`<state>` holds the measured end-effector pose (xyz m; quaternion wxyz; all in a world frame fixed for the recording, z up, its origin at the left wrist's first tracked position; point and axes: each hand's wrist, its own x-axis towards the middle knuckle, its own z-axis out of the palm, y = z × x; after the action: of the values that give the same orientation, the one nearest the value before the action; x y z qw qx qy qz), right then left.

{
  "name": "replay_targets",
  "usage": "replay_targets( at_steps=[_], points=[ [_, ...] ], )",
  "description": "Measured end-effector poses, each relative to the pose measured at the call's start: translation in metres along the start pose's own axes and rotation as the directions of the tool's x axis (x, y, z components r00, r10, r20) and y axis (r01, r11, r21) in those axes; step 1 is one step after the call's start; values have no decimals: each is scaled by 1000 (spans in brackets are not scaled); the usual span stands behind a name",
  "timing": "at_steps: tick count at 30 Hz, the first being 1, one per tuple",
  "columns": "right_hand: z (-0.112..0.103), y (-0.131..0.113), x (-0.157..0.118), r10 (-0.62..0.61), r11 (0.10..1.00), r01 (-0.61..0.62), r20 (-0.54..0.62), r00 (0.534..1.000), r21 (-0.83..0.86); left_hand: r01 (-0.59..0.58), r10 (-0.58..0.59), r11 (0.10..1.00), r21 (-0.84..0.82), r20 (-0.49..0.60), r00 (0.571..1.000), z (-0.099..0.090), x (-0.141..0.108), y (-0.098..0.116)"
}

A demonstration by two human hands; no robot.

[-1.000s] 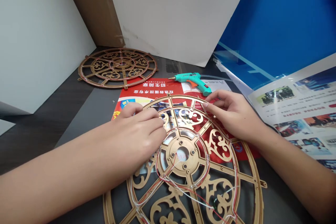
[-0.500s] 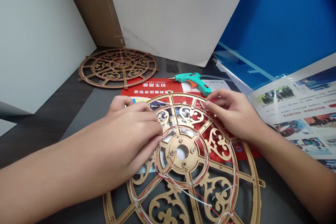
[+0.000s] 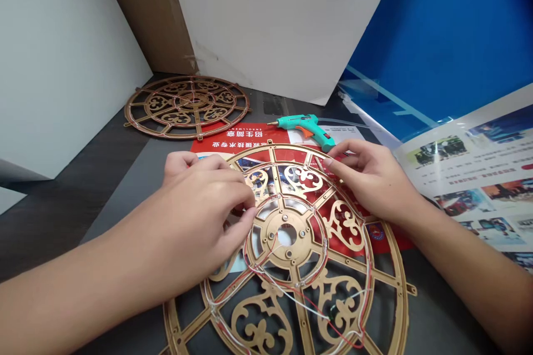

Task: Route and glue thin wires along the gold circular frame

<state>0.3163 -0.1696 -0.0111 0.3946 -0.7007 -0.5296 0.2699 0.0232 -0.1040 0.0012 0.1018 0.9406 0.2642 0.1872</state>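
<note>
A gold openwork round frame [image 3: 300, 272] with scroll ornaments lies in front of me, tilted slightly. Thin red and white wires [image 3: 287, 292] run along its rings and spokes, some loose across the lower part. My left hand [image 3: 208, 199] reaches over its left side, thumb and fingertips closed together beside the inner ring; whatever they pinch is hidden. At the upper right, my right hand [image 3: 370, 177] grips the outer rim between thumb and curled fingers. Just beyond that hand rests a teal hot glue gun [image 3: 306, 126] with an orange trigger, its nozzle pointing left.
A second wired round frame [image 3: 156, 128] lies at the back left on the dark table [image 3: 125, 199]. Beneath the near frame is a red printed sheet [image 3: 250, 132]. White panels [image 3: 275, 22] and a brown cardboard piece [image 3: 145, 16] stand behind. A printed poster [image 3: 478, 177] occupies the right.
The near frame has shifted slightly left and away from me. My left hand has moved a little left, its thumb now raised toward the fingertips. My right hand keeps its hold on the rim.
</note>
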Motion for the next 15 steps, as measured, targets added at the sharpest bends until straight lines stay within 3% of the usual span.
replay_targets(
  at_steps=[5,9,12,15],
  points=[
    [3,1,-1,26,999,-25,-9,1000,31,-14,16,998,58,-32,999,0,-2,0],
    [3,3,0,21,999,-21,-3,1000,37,11,-6,992,126,-40,999,-14,3,-7],
    [0,5,1,30,1000,-30,-4,1000,8,295,-267,939,177,-166,949,-27,15,-14],
    [-4,7,2,37,998,-37,-8,999,-46,479,-471,864,155,-84,878,-31,25,-25]
  ],
)
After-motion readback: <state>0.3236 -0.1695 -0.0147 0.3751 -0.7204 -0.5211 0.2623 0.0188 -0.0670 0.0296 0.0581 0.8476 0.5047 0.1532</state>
